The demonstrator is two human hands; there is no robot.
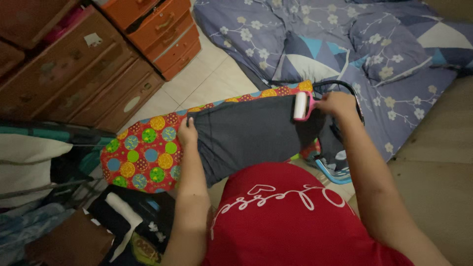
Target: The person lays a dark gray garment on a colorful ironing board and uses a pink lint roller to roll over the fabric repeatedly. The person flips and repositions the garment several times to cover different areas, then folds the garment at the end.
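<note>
A dark grey garment [246, 138] lies spread over an ironing board [143, 152] whose cover is red with coloured circles. My left hand [187, 132] presses flat on the garment's left edge, fingers closed on the cloth. My right hand [337, 104] holds the pink handle of a lint roller [301, 106]. Its white roll rests on the garment's far right end.
A brown chest of drawers [84, 79] and an orange one [162, 29] stand at the back left. A mattress with blue flowered bedding and pillows [345, 44] lies behind the board. Piled clothes and a bag [123, 221] sit at the lower left. A black cable loops near my right hand.
</note>
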